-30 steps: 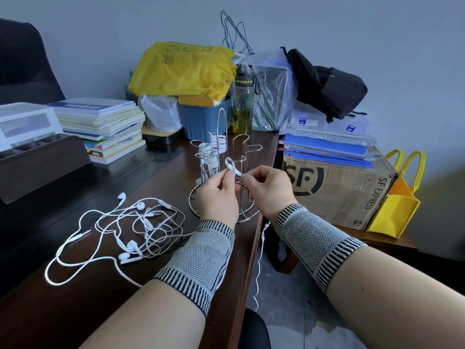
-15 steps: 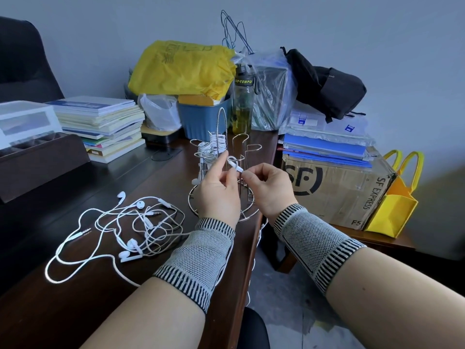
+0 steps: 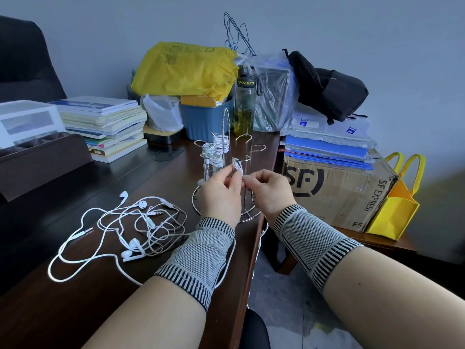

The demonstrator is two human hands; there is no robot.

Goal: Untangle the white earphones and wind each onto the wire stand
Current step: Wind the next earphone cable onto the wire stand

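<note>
A person is winding a white earphone cord [image 3: 237,168] onto a wire stand [image 3: 230,172] at the edge of a dark desk [image 3: 75,311], both hands raised side by side in front of the stand. The left hand [image 3: 220,195] is pinching the small loop of cord between thumb and fingertips, and the right hand [image 3: 268,190] is pinching the same cord just beside that grip, fingers curled in and knuckles turned toward the camera. Both wrists are wearing grey knit sleeves [image 3: 198,260], and the forearms are angling in from the lower corners to meet at the cord. From the grip, the slack is trailing down past the desk edge, under the left wrist. Beyond the pinch, two arms of the stand are already carrying wound coils [image 3: 215,149], while the nearest arm is taking the first turns. To the left of the grip, and nearer the camera, a tangled heap of earphones [image 3: 136,225] is lying loose on the desk. Done well, this step is probably calling for light, even tension, the left hand steadying the loop while the right is feeding cord turn by turn, so the coil is not slipping off the arm
</note>
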